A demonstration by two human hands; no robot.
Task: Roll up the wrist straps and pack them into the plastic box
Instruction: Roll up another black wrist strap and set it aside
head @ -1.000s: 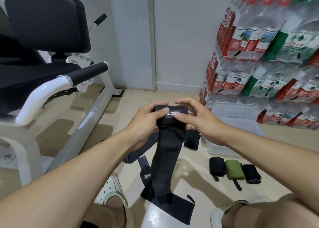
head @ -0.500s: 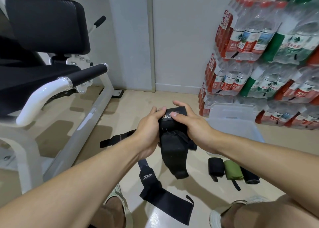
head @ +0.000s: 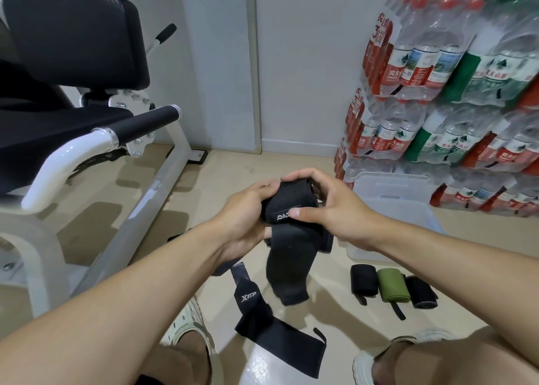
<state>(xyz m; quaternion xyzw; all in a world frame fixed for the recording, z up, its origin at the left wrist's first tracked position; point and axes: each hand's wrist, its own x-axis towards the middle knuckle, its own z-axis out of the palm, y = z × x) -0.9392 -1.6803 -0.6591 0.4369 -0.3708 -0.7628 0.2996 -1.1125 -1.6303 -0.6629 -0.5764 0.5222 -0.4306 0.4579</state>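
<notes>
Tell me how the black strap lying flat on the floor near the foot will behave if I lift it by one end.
The flat black strap will probably hang limp, because the strap held by the left hand and right hand droops loosely below its roll. It looks like thin fabric, so likely light. It should not roll away.

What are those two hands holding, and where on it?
Both the left hand and right hand grip a black fabric wrist strap by its rolled-up top; its loose tail hangs below.
</notes>
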